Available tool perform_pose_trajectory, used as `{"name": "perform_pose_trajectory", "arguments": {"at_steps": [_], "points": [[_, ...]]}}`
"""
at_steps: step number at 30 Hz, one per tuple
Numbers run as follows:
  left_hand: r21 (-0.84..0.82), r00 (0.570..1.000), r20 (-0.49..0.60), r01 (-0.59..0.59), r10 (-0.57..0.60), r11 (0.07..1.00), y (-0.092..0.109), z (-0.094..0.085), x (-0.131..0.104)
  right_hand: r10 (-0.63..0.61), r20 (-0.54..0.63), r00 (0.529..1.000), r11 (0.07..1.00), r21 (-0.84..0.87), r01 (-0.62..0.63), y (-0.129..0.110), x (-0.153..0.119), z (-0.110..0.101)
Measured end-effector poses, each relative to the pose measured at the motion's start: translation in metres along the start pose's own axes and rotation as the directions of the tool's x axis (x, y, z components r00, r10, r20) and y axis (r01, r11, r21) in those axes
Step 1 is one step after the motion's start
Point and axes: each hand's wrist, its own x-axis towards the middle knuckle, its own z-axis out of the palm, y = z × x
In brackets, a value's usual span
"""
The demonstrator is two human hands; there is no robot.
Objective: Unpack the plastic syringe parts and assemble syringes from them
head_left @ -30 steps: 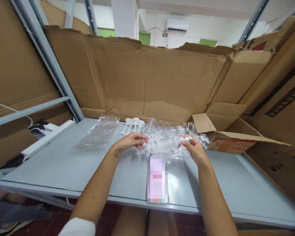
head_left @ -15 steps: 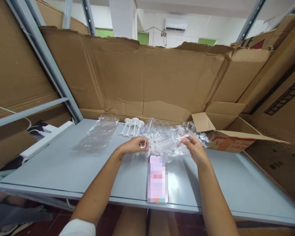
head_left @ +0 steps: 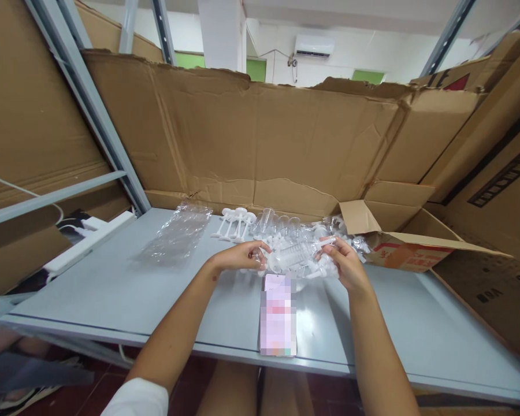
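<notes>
A clear plastic tube with ring-like marks, which looks like a large syringe [head_left: 295,254], lies level between my two hands. My left hand [head_left: 247,255] is closed, thumb and fingers pinching at its left end. The fingers of my right hand [head_left: 345,263] are closed around the narrow white tip at its right end. Under and behind it lies a pile of clear bags and small white plastic parts [head_left: 327,267]. Several white plunger-like pieces with round ends [head_left: 238,222] stand behind my left hand, beside clear tubes [head_left: 266,219].
A phone [head_left: 278,318] with a blurred screen lies in front of my hands on the grey table [head_left: 216,312]. Flat clear bags [head_left: 177,234] lie to the left, near a white power strip [head_left: 91,242]. An opened cardboard box [head_left: 411,254] stands right; a cardboard wall [head_left: 260,133] closes the back.
My left hand has shifted slightly right, onto the left end of the syringe-like tube. The tube now shows more plainly, tilted a little up to the right. The view has shifted slightly.
</notes>
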Motion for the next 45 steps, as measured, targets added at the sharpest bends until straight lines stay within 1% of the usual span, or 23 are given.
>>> {"name": "perform_pose_trajectory", "arguments": {"at_steps": [3, 5, 7, 9, 11, 14, 17, 19, 21, 22, 24, 26, 29, 32, 35, 37, 38, 39, 42, 45], "points": [[0.172, 1.000, -0.012, 0.022, -0.020, 0.985, -0.001, -0.003, -0.007, -0.008, -0.023, 1.000, 0.999, -0.033, 0.007, -0.001, 0.000, -0.003], [0.252, 0.999, -0.034, 0.013, -0.005, 0.968, -0.001, -0.005, -0.015, -0.018, -0.046, 0.999, 0.997, -0.070, 0.015, -0.001, 0.000, -0.004], [0.264, 0.998, -0.051, -0.020, 0.035, 0.964, -0.002, -0.005, -0.025, -0.032, -0.052, 0.998, 0.994, -0.103, 0.027, -0.002, -0.001, -0.004], [0.253, 0.996, -0.077, -0.032, 0.053, 0.967, -0.003, -0.003, -0.035, -0.043, -0.033, 0.999, 0.993, -0.110, 0.039, -0.002, -0.001, -0.001], [0.266, 0.992, -0.119, 0.004, 0.029, 0.964, -0.007, 0.002, -0.042, -0.050, -0.008, 0.999, 0.995, -0.090, 0.049, -0.002, -0.001, 0.001], [0.339, 0.978, -0.209, 0.083, -0.011, 0.937, -0.013, 0.016, -0.045, -0.058, 0.010, 0.998, 0.996, -0.061, 0.059, -0.001, -0.001, 0.002], [0.409, 0.952, -0.305, 0.113, 0.019, 0.906, -0.016, 0.031, -0.043, -0.077, 0.021, 0.997, 0.996, -0.038, 0.078, 0.000, -0.001, -0.001], [0.411, 0.932, -0.357, 0.105, 0.054, 0.906, -0.014, 0.037, -0.041, -0.091, 0.015, 0.996, 0.996, -0.016, 0.091, 0.001, 0.000, -0.005], [0.384, 0.904, -0.417, 0.080, 0.096, 0.920, -0.011, 0.035, -0.044, -0.110, -0.020, 0.994, 0.993, 0.035, 0.111, 0.001, 0.000, -0.010], [0.371, 0.883, -0.455, 0.069, 0.116, 0.926, -0.010, 0.032, -0.047, -0.123, -0.051, 0.991, 0.990, 0.070, 0.126, 0.001, 0.000, -0.012], [0.364, 0.825, -0.546, 0.079, 0.144, 0.928, -0.009, 0.021, -0.058, -0.147, -0.117, 0.982, 0.979, 0.122, 0.161, 0.001, 0.001, -0.015], [0.377, 0.757, -0.638, 0.151, 0.138, 0.914, -0.011, 0.009, -0.074, -0.170, -0.180, 0.969, 0.971, 0.139, 0.196, 0.000, 0.002, -0.017], [0.380, 0.689, -0.720, 0.297, 0.079, 0.876, -0.020, -0.004, -0.102, -0.202, -0.254, 0.946, 0.954, 0.168, 0.249, 0.000, 0.004, -0.019], [0.354, 0.658, -0.753, 0.391, 0.011, 0.850, -0.035, -0.005, -0.129, -0.208, -0.304, 0.930, 0.924, 0.250, 0.289, 0.000, 0.005, -0.020], [0.337, 0.631, -0.774, 0.469, -0.043, 0.816, -0.047, 0.000, -0.150, -0.210, -0.330, 0.920, 0.910, 0.277, 0.307, 0.000, 0.005, -0.021], [0.327, 0.622, -0.780, 0.503, -0.072, 0.800, -0.052, 0.003, -0.157, -0.212, -0.335, 0.918, 0.916, 0.259, 0.306, 0.000, 0.006, -0.021], [0.325, 0.625, -0.776, 0.510, -0.084, 0.797, -0.054, 0.005, -0.159, -0.211, -0.335, 0.918, 0.919, 0.251, 0.303, 0.000, 0.006, -0.021], [0.324, 0.636, -0.766, 0.510, -0.096, 0.797, -0.055, 0.007, -0.160, -0.209, -0.337, 0.918, 0.921, 0.247, 0.300, 0.000, 0.006, -0.020], [0.324, 0.687, -0.716, 0.484, -0.124, 0.813, -0.057, 0.011, -0.155, -0.206, -0.332, 0.920, 0.927, 0.234, 0.292, 0.001, 0.006, -0.020], [0.326, 0.710, -0.693, 0.464, -0.126, 0.823, -0.052, 0.015, -0.143, -0.198, -0.313, 0.929, 0.931, 0.238, 0.278, 0.002, 0.007, -0.020]]}}
